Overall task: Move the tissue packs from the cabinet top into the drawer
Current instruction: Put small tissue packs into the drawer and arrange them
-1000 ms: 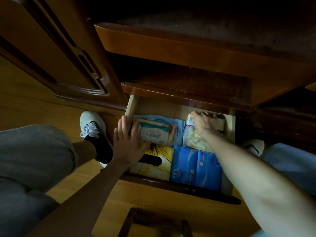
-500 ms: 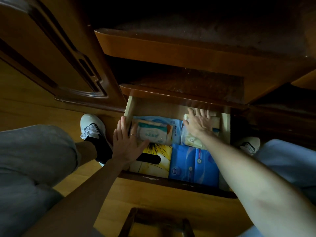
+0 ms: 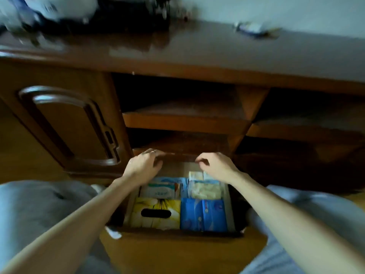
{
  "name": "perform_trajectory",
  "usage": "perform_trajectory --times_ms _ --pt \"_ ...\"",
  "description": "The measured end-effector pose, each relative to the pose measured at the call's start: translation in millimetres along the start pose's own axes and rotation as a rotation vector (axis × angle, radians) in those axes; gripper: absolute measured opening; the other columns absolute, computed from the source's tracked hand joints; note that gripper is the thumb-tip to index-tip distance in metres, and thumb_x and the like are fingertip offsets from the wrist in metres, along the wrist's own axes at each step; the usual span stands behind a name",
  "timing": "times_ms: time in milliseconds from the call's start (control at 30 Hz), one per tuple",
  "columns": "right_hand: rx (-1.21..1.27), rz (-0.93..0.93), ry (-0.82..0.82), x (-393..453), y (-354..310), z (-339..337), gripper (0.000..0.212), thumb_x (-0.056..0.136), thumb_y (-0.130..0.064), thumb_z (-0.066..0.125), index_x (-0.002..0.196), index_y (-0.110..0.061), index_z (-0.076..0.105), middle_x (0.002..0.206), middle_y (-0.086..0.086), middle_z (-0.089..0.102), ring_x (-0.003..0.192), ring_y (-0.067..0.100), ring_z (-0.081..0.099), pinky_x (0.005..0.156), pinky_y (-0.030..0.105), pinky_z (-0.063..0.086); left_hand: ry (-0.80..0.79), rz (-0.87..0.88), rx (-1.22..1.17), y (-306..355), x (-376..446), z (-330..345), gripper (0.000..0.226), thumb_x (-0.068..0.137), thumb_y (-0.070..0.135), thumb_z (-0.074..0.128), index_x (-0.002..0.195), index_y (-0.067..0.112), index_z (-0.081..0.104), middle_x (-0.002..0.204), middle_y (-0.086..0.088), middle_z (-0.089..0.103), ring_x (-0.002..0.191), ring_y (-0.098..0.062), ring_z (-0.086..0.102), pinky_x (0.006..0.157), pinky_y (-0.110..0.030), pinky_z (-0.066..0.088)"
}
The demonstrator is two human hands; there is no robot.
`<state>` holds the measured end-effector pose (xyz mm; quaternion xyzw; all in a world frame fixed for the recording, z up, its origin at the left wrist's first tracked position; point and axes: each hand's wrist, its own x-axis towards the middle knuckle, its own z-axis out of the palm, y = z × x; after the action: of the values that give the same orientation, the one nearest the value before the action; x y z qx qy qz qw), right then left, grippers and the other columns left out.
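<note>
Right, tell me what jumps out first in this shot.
The open drawer at bottom centre, packed with tissue packs: a yellow tissue box front left beside a blue tissue pack. Above its back edge, the left hand and right hand hover with curled fingers, holding nothing. Up top, the cabinet top carries blurred clutter.

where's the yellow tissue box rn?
Head view: the yellow tissue box sits in the drawer's near-left corner, beside the blue pack.

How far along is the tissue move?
Mostly done: the drawer holds a yellow box, blue pack and two packs behind. Left hand and right hand hold nothing. Left: a blurred white-blue item remains on the cabinet top.
</note>
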<state>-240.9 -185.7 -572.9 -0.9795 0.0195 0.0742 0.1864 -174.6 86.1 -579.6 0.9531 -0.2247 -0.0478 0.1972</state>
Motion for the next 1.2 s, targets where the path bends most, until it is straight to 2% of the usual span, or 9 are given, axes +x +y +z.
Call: perform_trajectory --times_ms 100,200,333,433,567,833,967,1100,1200 --pt "0.039 -0.102 0.271 -10.0 -24.9 -88.3 0.019 0.099 -0.04 0.053 0.106 -0.044 0.07 0.091 -0.023 0.073 0.068 -0.001 0.065 0.062 0.024 0.049 0.304 0.211 0.055 37.6 15.3 -80.4 0.024 0.096 0.031 0.059 0.118 0.034 0.068 0.113 0.011 0.069 0.095 -0.011 0.068 0.069 -0.023 0.049" --pt "0.029 -0.218 0.531 -12.9 -42.3 -170.2 0.016 0.098 -0.039 0.053 0.102 -0.044 0.068 0.083 -0.02 0.072 0.058 0.002 0.063 0.054 0.023 0.049 0.514 0.356 0.069 76.2 35.3 -157.8 0.019 0.096 0.024 0.061 0.11 0.029 0.073 0.109 0.01 0.071 0.094 -0.011 0.067 0.067 -0.024 0.051" --pt "-0.023 -0.2 0.725 9.6 -44.6 -247.4 0.015 0.093 -0.038 0.054 0.102 -0.041 0.066 0.088 -0.023 0.07 0.076 0.001 0.064 0.065 0.028 0.049 0.569 0.372 0.067 113.3 78.6 -221.5 0.018 0.095 0.025 0.059 0.106 0.028 0.073 0.107 0.009 0.069 0.1 -0.014 0.063 0.072 -0.034 0.055" --pt "-0.073 -0.095 0.646 45.7 -27.2 -280.6 0.019 0.093 -0.037 0.057 0.11 -0.041 0.064 0.094 -0.024 0.062 0.098 0.007 0.06 0.074 0.032 0.048 0.515 0.347 0.075 128.4 127.2 -242.3 0.02 0.093 0.028 0.059 0.108 0.03 0.073 0.109 0.008 0.068 0.102 -0.016 0.063 0.077 -0.037 0.055" --pt "-0.108 0.036 0.542 108.5 5.7 -305.4 0.027 0.096 -0.042 0.058 0.122 -0.037 0.062 0.124 -0.014 0.061 0.12 0.014 0.056 0.088 0.036 0.048 0.435 0.287 0.09 133.3 206.1 -244.9 0.021 0.093 0.03 0.055 0.106 0.032 0.071 0.107 0.008 0.065 0.102 -0.017 0.061 0.078 -0.036 0.053" --pt "-0.225 0.175 0.531 254.9 51.6 -345.8 0.038 0.099 -0.048 0.052 0.134 -0.033 0.056 0.14 -0.002 0.056 0.13 0.022 0.05 0.091 0.041 0.047 0.333 0.241 0.177 140.1 370.2 -233.6 0.031 0.094 0.028 0.054 0.122 0.027 0.066 0.127 0.0 0.058 0.121 -0.021 0.051 0.092 -0.04 0.049" --pt "-0.286 0.228 0.506 324.5 72.6 -363.6 0.052 0.099 -0.05 0.049 0.146 -0.027 0.046 0.149 0.008 0.048 0.138 0.031 0.042 0.105 0.046 0.041 0.368 0.201 0.229 140.7 449.4 -240.3 0.045 0.092 0.029 0.053 0.136 0.019 0.057 0.139 -0.009 0.051 0.131 -0.03 0.043 0.104 -0.046 0.041" --pt "-0.305 0.315 0.529 383.5 93.6 -385.1 0.061 0.099 -0.055 0.041 0.149 -0.019 0.039 0.151 0.014 0.041 0.138 0.036 0.038 0.108 0.049 0.034 0.426 0.148 0.172 139.9 522.8 -251.3 0.053 0.096 0.028 0.047 0.147 0.014 0.042 0.152 -0.012 0.038 0.143 -0.032 0.028 0.114 -0.049 0.028" --pt "-0.266 0.408 0.468 418.3 113.9 -398.1 0.073 0.096 -0.068 0.028 0.154 -0.023 0.028 0.16 0.015 0.025 0.143 0.038 0.033 0.109 0.053 0.03 0.366 0.088 0.179 128.6 566.8 -250.7 0.056 0.102 0.033 0.039 0.154 0.013 0.029 0.161 -0.011 0.023 0.15 -0.03 0.014 0.119 -0.051 0.02"
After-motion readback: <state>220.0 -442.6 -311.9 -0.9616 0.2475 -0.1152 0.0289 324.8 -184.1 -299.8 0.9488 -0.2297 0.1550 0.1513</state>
